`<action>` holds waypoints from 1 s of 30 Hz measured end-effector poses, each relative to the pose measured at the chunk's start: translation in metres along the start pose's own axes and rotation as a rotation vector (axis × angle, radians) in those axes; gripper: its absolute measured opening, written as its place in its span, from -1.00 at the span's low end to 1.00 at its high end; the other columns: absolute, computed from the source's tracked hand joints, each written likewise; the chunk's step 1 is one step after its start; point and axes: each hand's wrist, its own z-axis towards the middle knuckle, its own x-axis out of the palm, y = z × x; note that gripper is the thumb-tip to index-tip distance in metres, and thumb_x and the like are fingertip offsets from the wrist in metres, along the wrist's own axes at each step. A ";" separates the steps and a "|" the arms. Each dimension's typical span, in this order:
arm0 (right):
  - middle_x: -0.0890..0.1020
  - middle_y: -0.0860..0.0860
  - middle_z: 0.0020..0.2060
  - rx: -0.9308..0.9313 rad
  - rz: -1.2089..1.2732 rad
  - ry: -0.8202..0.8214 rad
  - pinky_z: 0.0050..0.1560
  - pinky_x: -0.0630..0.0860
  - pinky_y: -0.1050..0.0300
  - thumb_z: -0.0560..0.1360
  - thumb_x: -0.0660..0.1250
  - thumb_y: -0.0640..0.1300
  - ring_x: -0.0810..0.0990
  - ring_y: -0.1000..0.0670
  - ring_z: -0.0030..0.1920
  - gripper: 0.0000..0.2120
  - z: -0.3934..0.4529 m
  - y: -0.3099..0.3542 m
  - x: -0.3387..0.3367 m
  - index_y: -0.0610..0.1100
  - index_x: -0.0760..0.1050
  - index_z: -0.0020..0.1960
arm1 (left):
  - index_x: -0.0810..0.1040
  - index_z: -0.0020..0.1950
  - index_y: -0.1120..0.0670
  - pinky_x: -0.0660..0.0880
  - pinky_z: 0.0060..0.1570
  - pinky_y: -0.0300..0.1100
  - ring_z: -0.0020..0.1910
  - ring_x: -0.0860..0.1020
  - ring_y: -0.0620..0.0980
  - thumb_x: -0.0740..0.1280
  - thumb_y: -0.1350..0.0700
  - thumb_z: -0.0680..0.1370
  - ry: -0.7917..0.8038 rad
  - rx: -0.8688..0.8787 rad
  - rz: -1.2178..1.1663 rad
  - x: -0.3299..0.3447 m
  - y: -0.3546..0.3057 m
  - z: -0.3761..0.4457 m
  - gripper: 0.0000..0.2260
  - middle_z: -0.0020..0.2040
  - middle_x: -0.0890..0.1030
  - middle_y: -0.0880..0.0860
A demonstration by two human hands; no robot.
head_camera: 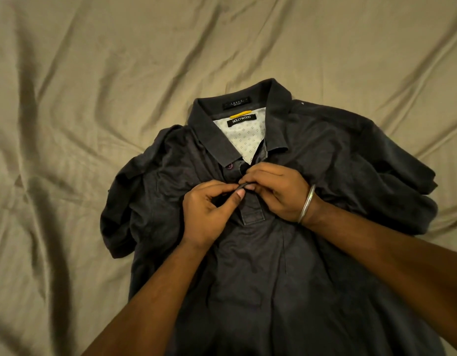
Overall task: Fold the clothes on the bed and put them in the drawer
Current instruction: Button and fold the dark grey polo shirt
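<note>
A dark grey polo shirt [312, 155] lies front-up on the bed, its collar pointing away from me and its sleeves bunched at both sides. The collar is open, showing a white patterned lining and a black label. My left hand [207, 214] pinches the edge of the button placket between thumb and fingers. My right hand [276, 191], with a metal bangle on the wrist, pinches the same placket from the other side, just below the collar. Both hands meet at the middle of the shirt's chest.
A wrinkled beige bedsheet [94, 98] covers the bed all around the shirt. No drawer or other clothes are in view.
</note>
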 end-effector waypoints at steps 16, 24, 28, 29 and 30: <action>0.66 -0.13 0.00 0.031 0.020 -0.085 0.14 0.53 0.21 0.54 0.33 -0.37 0.64 -0.02 0.03 -0.84 -0.003 -0.001 0.002 -0.32 0.61 0.10 | 0.63 -0.10 -0.06 0.46 -0.11 -0.09 -0.20 0.49 -0.12 0.29 -0.12 0.48 0.184 -0.098 0.069 0.002 0.002 0.011 -0.81 -0.21 0.56 -0.19; 0.62 -0.16 -0.01 0.043 -0.043 -0.102 0.12 0.51 0.22 0.54 0.34 -0.33 0.60 -0.03 0.02 -0.85 -0.004 -0.003 0.003 -0.33 0.60 0.09 | 0.55 -0.05 -0.10 0.32 -0.01 -0.08 -0.08 0.43 -0.16 0.11 -0.27 0.51 0.248 -0.070 0.393 0.004 -0.012 0.008 -0.66 -0.15 0.51 -0.15; 0.52 -0.24 0.07 0.083 -0.067 -0.160 0.10 0.42 0.35 0.56 0.30 -0.29 0.50 0.09 0.01 -0.81 -0.006 -0.001 0.003 -0.35 0.58 0.12 | 0.58 -0.04 -0.06 0.37 0.02 -0.03 -0.05 0.48 -0.13 0.12 -0.22 0.52 0.250 -0.067 0.393 0.002 -0.015 0.010 -0.67 -0.11 0.56 -0.15; 0.49 -0.27 0.09 0.091 -0.064 -0.197 0.13 0.41 0.35 0.56 0.26 -0.28 0.48 0.09 0.04 -0.78 -0.006 0.000 0.003 -0.37 0.57 0.13 | 0.60 -0.04 -0.04 0.42 0.04 0.00 -0.05 0.51 -0.13 0.16 -0.15 0.53 0.226 -0.082 0.289 -0.001 -0.015 0.012 -0.71 -0.11 0.58 -0.14; 0.47 -0.29 0.10 0.098 -0.059 -0.232 0.15 0.42 0.32 0.55 0.23 -0.29 0.48 0.06 0.07 -0.76 -0.008 0.002 0.002 -0.38 0.55 0.13 | 0.62 -0.04 -0.01 0.47 0.02 0.00 -0.07 0.55 -0.11 0.20 -0.07 0.54 0.176 -0.106 0.168 -0.003 -0.016 0.012 -0.76 -0.10 0.60 -0.13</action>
